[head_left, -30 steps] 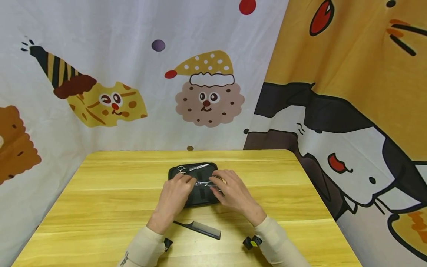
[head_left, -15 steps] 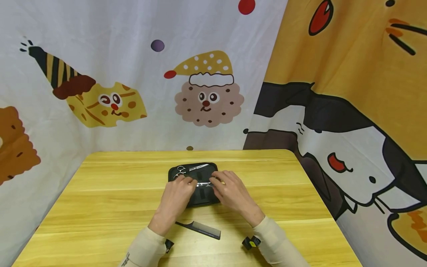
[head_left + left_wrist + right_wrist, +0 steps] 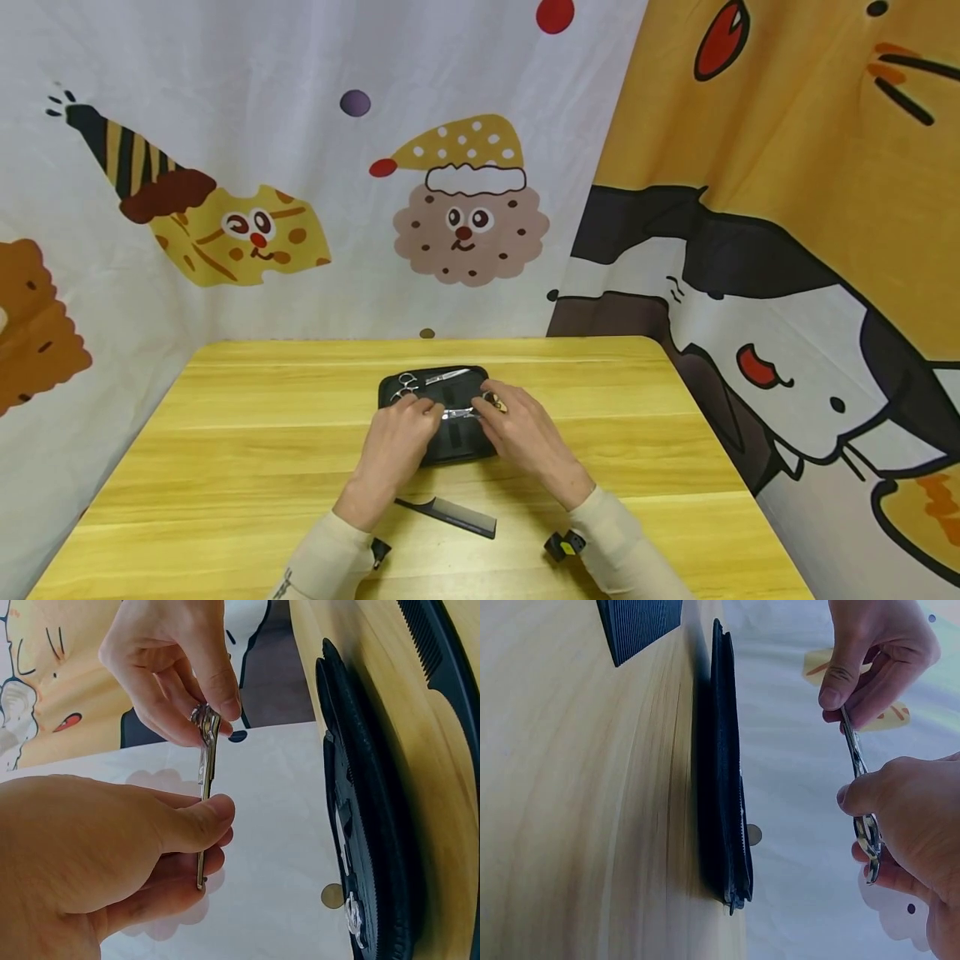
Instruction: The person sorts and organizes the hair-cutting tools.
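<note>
Left hand (image 3: 397, 429) pinches the scissors (image 3: 457, 413) at the blade end, between thumb and fingers, and right hand (image 3: 521, 429) grips them at the handle loops, so they hang between the two, raised above the case (image 3: 472, 446), in which a second pair (image 3: 406, 382) lies. To do this handling well, I think the left fingers should press only the flat of the blades, away from the edge, while the right ones hold the loops together, gently and without twisting.
</note>
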Action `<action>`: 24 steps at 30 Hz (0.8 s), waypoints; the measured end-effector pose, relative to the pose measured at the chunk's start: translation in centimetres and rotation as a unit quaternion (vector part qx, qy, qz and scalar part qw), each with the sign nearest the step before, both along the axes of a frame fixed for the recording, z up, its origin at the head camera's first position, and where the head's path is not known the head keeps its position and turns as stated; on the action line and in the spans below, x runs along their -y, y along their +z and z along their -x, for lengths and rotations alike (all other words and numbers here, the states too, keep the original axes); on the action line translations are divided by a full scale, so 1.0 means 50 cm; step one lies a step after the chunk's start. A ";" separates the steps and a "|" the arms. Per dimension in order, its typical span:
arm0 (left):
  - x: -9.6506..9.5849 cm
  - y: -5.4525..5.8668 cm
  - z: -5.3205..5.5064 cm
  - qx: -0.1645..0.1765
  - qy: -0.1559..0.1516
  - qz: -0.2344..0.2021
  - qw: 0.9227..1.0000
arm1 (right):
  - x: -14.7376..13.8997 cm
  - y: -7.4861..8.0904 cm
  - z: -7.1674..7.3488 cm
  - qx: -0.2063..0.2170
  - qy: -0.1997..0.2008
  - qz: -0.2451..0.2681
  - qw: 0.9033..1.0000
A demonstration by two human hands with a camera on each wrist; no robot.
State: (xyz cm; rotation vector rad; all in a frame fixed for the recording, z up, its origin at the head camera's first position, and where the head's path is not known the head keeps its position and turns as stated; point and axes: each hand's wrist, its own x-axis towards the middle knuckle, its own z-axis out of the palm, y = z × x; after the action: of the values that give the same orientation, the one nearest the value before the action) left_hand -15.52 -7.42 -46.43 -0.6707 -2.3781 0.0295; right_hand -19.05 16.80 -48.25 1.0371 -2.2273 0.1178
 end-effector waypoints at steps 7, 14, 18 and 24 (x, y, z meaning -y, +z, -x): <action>0.001 -0.002 0.002 0.000 -0.008 -0.006 1.000 | -0.001 -0.001 0.004 -0.007 -0.004 0.000 1.000; 0.003 -0.003 0.004 0.000 -0.022 -0.033 0.999 | -0.002 -0.005 0.008 -0.004 -0.004 0.005 1.000; 0.005 -0.006 0.008 0.018 -0.032 -0.054 0.998 | -0.004 -0.007 0.010 0.002 -0.007 0.005 1.000; 0.014 -0.015 0.014 0.064 -0.036 -0.086 0.994 | -0.012 -0.008 0.015 0.016 -0.021 0.004 1.000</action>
State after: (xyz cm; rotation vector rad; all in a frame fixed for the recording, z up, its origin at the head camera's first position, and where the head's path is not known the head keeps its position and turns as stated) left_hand -16.24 -8.15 -47.21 -0.6924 -2.4413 -0.2536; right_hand -19.78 17.40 -48.64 0.9885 -2.2736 0.1257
